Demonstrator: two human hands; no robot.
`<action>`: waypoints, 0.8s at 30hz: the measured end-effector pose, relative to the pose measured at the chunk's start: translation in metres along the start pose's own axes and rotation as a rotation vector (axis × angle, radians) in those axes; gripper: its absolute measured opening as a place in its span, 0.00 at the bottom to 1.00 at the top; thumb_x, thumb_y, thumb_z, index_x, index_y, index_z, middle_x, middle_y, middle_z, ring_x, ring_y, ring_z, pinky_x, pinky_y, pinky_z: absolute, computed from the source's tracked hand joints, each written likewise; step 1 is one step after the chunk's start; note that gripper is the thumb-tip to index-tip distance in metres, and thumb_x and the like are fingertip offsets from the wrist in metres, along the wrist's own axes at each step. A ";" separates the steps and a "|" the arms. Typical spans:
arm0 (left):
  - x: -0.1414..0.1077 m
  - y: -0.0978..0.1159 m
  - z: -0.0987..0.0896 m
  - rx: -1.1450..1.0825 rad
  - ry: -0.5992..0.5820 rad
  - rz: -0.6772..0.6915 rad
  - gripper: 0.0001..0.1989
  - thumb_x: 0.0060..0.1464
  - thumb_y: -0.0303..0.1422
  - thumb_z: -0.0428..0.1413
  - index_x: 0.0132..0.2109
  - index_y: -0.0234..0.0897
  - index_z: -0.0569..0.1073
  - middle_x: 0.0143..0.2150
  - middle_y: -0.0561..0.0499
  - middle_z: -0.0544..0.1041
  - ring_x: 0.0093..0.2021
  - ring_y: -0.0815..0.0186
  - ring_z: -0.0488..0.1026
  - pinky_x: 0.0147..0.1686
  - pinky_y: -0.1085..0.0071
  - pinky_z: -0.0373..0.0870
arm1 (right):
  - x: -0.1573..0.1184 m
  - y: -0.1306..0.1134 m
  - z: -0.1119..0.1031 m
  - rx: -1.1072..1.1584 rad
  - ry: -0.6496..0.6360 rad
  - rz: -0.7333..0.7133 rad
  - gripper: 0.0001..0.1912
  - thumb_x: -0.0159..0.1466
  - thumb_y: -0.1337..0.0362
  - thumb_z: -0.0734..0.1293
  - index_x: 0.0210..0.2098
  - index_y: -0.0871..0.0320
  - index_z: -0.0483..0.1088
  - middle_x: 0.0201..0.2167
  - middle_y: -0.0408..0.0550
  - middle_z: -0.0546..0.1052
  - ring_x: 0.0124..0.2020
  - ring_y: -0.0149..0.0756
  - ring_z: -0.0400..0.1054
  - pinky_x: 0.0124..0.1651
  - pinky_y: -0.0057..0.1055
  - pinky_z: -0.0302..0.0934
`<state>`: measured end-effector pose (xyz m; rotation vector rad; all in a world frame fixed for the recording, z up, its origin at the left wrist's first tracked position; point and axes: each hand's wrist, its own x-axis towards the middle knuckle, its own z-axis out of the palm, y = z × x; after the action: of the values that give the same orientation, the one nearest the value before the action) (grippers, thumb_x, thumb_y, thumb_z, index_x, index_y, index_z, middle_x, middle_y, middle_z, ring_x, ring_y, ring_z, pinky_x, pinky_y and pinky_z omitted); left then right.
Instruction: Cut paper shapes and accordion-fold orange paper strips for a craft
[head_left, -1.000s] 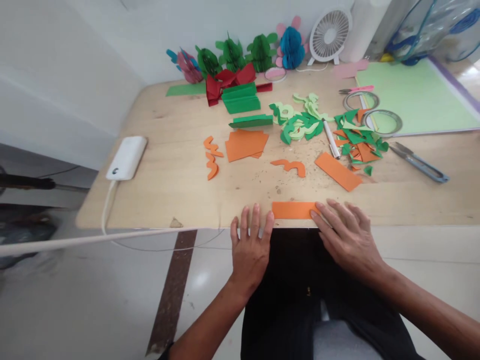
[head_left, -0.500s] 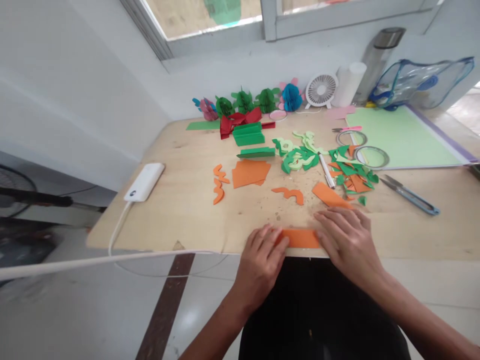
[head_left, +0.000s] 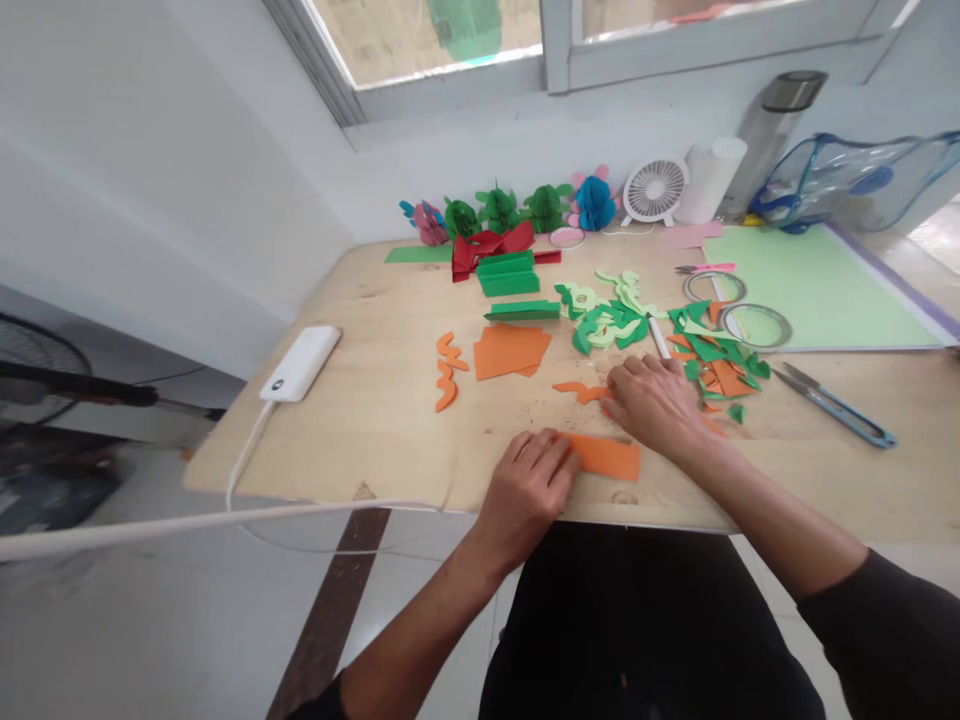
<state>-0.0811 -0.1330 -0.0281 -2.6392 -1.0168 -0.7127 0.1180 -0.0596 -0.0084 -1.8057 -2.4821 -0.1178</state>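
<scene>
A folded orange paper strip (head_left: 609, 458) lies near the table's front edge. My left hand (head_left: 531, 482) is closed over its left end, the fingers bent onto the paper. Farther up, my right hand (head_left: 654, 402) has its fingertips together on the right end of a wavy orange paper cutout (head_left: 576, 391). That end of the cutout is hidden under the fingers. Another orange piece is mostly covered by my right wrist. Beyond the cutout, a stack of orange paper sheets (head_left: 510, 352) lies flat, with wavy orange cutouts (head_left: 447, 385) to its left.
Green and orange scraps (head_left: 724, 365) and blue thread snips (head_left: 836, 405) lie on the right. Folded green paper (head_left: 508, 275), light green cutouts (head_left: 628, 290), tape rolls (head_left: 754, 327) and a small fan (head_left: 655, 190) are farther back. A white power bank (head_left: 301, 364) sits left, its cable crossing the front.
My right hand has left the strip's right end and moved up to the wavy cutout. My left hand stays on the strip, which is now slightly turned. The view has shifted a little.
</scene>
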 end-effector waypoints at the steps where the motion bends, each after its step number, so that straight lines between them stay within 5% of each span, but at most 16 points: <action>1: -0.003 0.002 0.001 -0.012 0.004 -0.026 0.10 0.58 0.20 0.49 0.41 0.31 0.75 0.45 0.41 0.79 0.48 0.57 0.74 0.47 0.59 0.70 | 0.001 0.001 0.002 0.006 -0.003 0.008 0.11 0.62 0.59 0.63 0.34 0.59 0.72 0.35 0.52 0.76 0.41 0.44 0.65 0.43 0.39 0.47; 7: -0.017 0.012 0.000 -0.081 0.004 -0.181 0.12 0.57 0.21 0.50 0.45 0.32 0.75 0.48 0.41 0.78 0.50 0.55 0.73 0.48 0.57 0.70 | -0.005 0.002 -0.001 0.061 0.100 -0.001 0.09 0.63 0.60 0.63 0.38 0.58 0.71 0.38 0.53 0.76 0.42 0.45 0.65 0.43 0.39 0.47; 10: -0.019 0.011 0.000 -0.091 -0.003 -0.263 0.12 0.58 0.23 0.51 0.46 0.34 0.75 0.48 0.42 0.78 0.50 0.55 0.73 0.48 0.56 0.70 | -0.024 -0.004 -0.007 0.128 0.198 -0.108 0.10 0.66 0.61 0.60 0.38 0.59 0.71 0.37 0.52 0.75 0.40 0.43 0.64 0.44 0.39 0.49; 14: -0.015 0.009 0.001 -0.122 -0.069 -0.322 0.15 0.60 0.27 0.50 0.53 0.35 0.72 0.52 0.41 0.76 0.51 0.56 0.72 0.50 0.57 0.70 | -0.054 -0.016 -0.006 0.217 0.147 -0.292 0.07 0.65 0.63 0.62 0.39 0.58 0.70 0.35 0.50 0.74 0.39 0.42 0.64 0.44 0.37 0.51; 18: -0.011 0.008 -0.002 -0.256 -0.112 -0.441 0.23 0.60 0.32 0.51 0.62 0.37 0.63 0.58 0.42 0.72 0.56 0.56 0.68 0.54 0.56 0.68 | -0.064 -0.021 0.003 0.211 0.159 -0.221 0.08 0.63 0.62 0.65 0.42 0.58 0.70 0.35 0.51 0.75 0.41 0.44 0.65 0.42 0.37 0.51; 24: -0.010 0.014 -0.006 -0.491 -0.109 -0.643 0.25 0.58 0.31 0.52 0.62 0.43 0.62 0.54 0.46 0.74 0.55 0.58 0.69 0.55 0.55 0.66 | -0.067 -0.021 0.011 0.377 0.125 -0.173 0.05 0.65 0.64 0.63 0.35 0.56 0.71 0.29 0.45 0.77 0.34 0.38 0.66 0.41 0.36 0.51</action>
<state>-0.0802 -0.1511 -0.0282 -2.7496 -1.9888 -1.0647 0.1182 -0.1280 -0.0266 -1.3915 -2.3715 0.2081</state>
